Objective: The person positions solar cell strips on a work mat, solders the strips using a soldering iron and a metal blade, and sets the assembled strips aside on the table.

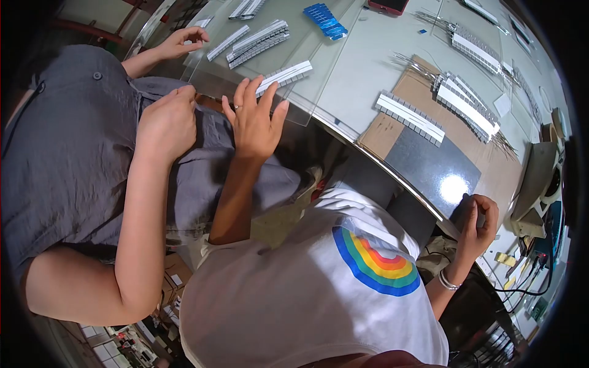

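Observation:
My left hand (254, 126), with a ring on one finger, is open with its fingers spread. Its fingertips reach the near end of a white strip edged with small grey segments (287, 75) on the glass-topped table. At the right, my right hand (480, 226) has its fingers curled in beside the corner of a dark grey plate (426, 161). A small dark shape shows at its fingertips, but I cannot tell what it is. Beyond the plate, another segmented strip (410, 116) lies on brown cardboard (378, 136).
A person in grey sits at my left, one hand (184, 43) by the table edge, the other closed (169, 122) near the lap. More segmented strips (261, 43), a blue packet (325, 21), wired strips (463, 104) and a beige device (534, 184) occupy the table.

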Motion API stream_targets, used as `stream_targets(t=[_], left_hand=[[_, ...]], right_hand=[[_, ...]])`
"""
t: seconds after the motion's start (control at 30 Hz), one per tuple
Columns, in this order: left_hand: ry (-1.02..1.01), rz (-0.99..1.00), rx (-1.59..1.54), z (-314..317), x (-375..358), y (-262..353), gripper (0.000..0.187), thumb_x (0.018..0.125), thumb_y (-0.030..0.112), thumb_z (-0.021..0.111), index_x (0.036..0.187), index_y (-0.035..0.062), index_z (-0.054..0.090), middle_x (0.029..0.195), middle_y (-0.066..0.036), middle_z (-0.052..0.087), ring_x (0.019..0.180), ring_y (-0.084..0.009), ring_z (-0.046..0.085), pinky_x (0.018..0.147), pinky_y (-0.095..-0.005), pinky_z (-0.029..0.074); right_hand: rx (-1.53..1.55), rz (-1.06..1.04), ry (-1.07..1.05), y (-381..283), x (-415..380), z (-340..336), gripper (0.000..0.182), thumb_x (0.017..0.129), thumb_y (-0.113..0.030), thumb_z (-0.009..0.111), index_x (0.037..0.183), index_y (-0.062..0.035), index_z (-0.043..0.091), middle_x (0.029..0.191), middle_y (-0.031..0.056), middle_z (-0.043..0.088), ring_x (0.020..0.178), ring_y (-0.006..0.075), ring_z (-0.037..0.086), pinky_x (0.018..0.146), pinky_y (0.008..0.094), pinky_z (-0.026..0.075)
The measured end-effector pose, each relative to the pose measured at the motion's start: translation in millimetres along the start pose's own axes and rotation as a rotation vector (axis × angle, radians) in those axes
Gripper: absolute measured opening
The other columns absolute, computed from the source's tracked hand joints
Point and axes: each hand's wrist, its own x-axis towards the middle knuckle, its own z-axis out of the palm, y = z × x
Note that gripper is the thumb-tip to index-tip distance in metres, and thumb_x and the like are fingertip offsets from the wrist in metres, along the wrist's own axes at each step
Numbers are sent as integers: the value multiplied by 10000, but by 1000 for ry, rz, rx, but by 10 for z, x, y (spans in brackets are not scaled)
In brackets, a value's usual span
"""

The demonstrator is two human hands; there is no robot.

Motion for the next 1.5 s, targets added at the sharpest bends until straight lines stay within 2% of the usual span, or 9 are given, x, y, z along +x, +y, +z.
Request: stream_targets(t=[0.23, 0.27, 0.4, 0.6, 0.87, 1.17, 1.37, 1.4, 1.5], left_hand=[[62, -24, -131, 10, 94, 75, 433, 935, 369, 621, 1282, 109, 619, 1412, -128, 477, 1376, -350, 362, 1124, -655, 158], [83, 24, -170, -51, 145, 226, 402, 899, 293, 670, 1248, 95, 636, 1377, -132, 509, 1326, -353, 417, 1125, -576, 236], [-46, 289, -541, -85, 467, 970, 361, 812, 152, 733, 1159, 74, 675, 1298, -128, 563, 1222, -358, 491, 1062, -497, 351], [-145, 767, -549, 91, 1040, 1971, 317, 848, 194, 691, 1139, 70, 680, 1247, -102, 610, 1221, -293, 534, 1080, -467, 354], [-199, 757, -533, -28, 1183, 1923, 208, 864, 165, 657, 1047, 76, 695, 1057, -70, 690, 1046, -268, 605, 920, -396, 424], [-413, 647, -484, -161, 494, 1500, 380, 905, 155, 639, 1273, 63, 602, 1285, -113, 627, 1266, -301, 527, 1132, -461, 308], [-335, 545, -565, 129, 555, 1290, 418, 891, 197, 660, 1285, 71, 599, 1327, -91, 608, 1316, -283, 488, 1120, -493, 325], [-201, 635, -397, 96, 556, 1336, 397, 876, 193, 671, 1248, 67, 618, 1278, -111, 622, 1267, -294, 528, 1069, -467, 391], [-142, 596, -596, 80, 632, 1560, 307, 853, 117, 686, 1150, 44, 664, 1227, -127, 649, 1190, -315, 581, 998, -429, 452]], right_hand=[[-16, -19, 49, -26, 16, 25, 80, 836, 92, 635, 880, 26, 630, 898, 95, 614, 859, 212, 593, 818, 294, 465], [-21, -19, 39, -44, 21, 16, 88, 830, 94, 637, 883, 23, 632, 896, 95, 616, 860, 215, 594, 813, 296, 465], [6, -28, 20, -104, 45, -20, 127, 809, 98, 645, 899, 8, 646, 897, 102, 633, 872, 231, 605, 801, 307, 466], [-16, -3, -42, -265, -7, -134, 143, 804, 81, 659, 922, 2, 647, 920, 99, 650, 901, 252, 604, 816, 332, 476], [-25, -29, -105, -272, -32, -159, 172, 789, 74, 688, 940, -2, 654, 956, 109, 649, 939, 283, 588, 841, 358, 470], [-23, -42, -113, -240, 11, -124, 182, 778, 65, 699, 940, -9, 661, 949, 108, 639, 934, 282, 586, 839, 357, 464], [-35, -32, -105, -247, -13, -103, 180, 779, 73, 682, 940, -6, 664, 962, 115, 633, 937, 278, 589, 849, 345, 466], [-30, -50, -95, -230, -18, -89, 177, 780, 73, 682, 939, -2, 664, 963, 115, 634, 936, 276, 590, 849, 344, 467], [-22, -52, -85, -217, -25, -61, 169, 780, 74, 682, 931, 1, 664, 964, 111, 635, 933, 273, 592, 839, 343, 469]])
